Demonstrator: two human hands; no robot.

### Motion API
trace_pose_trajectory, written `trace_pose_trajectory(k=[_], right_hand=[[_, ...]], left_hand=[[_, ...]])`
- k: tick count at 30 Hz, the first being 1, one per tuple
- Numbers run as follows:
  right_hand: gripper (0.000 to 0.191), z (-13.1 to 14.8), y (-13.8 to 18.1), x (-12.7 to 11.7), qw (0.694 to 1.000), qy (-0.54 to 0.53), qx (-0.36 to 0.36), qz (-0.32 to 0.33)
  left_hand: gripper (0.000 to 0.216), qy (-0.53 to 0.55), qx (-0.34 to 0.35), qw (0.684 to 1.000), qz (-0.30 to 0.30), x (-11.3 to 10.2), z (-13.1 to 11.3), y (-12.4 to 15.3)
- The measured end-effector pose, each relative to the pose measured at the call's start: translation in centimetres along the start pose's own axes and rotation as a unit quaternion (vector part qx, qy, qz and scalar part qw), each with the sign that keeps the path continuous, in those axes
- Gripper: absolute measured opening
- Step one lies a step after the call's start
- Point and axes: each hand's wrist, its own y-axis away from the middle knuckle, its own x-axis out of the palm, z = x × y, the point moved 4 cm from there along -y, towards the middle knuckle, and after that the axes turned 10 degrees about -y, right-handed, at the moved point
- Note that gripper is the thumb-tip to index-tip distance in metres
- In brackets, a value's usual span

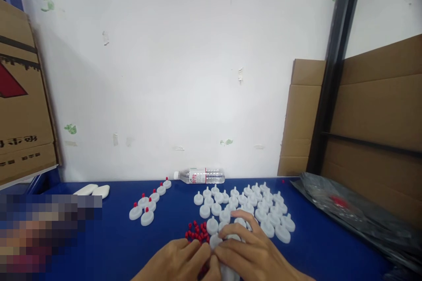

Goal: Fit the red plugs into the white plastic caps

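At the front of the table my left hand (184, 260) is closed, its fingers curled and pinched against the fingertips of my right hand. Whatever is between them is hidden. My right hand (252, 248) is bent over a white nozzle cap (229, 273), partly covered by its fingers; its upper fingers reach across more caps. Just beyond my left hand lies a pile of small red tips (197, 232). Many white nozzle caps (263, 205) with bare spouts stand to the right. Further left, several white caps (147, 217) carry red tips on their spouts.
A clear plastic bottle (206, 176) lies against the wall. Two white objects (101, 191) rest at the back left. Cardboard boxes (24, 96) stand left, with cardboard (376, 109) and a dark metal post (332, 74) at right. Grey plastic sheeting (356, 215) covers the right edge.
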Motion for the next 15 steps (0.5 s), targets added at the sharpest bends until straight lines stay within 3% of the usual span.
trace_pose_trajectory(k=[4, 8, 11, 15], right_hand=[[0.017, 0.1, -0.6, -0.2, 1.000, 0.017, 0.000, -0.019], [0.011, -2.4, -0.2, -2.4, 0.998, 0.053, 0.042, 0.017], [0.015, -6.9, 1.6, -5.3, 0.981, 0.138, 0.139, -0.003], [0.025, -13.4, 5.1, -8.7, 0.913, 0.189, 0.360, -0.042]], left_hand=[[0.035, 0.129, -0.058, 0.990, 0.009, 0.2, 0.7, -0.6], [0.038, 0.293, -0.176, 0.939, 0.032, 0.6, 2.7, 0.6], [0.036, 0.281, -0.277, 0.915, 0.083, 1.3, 4.7, 2.5], [0.033, 0.229, -0.360, 0.880, 0.210, 3.0, 6.3, 4.2]])
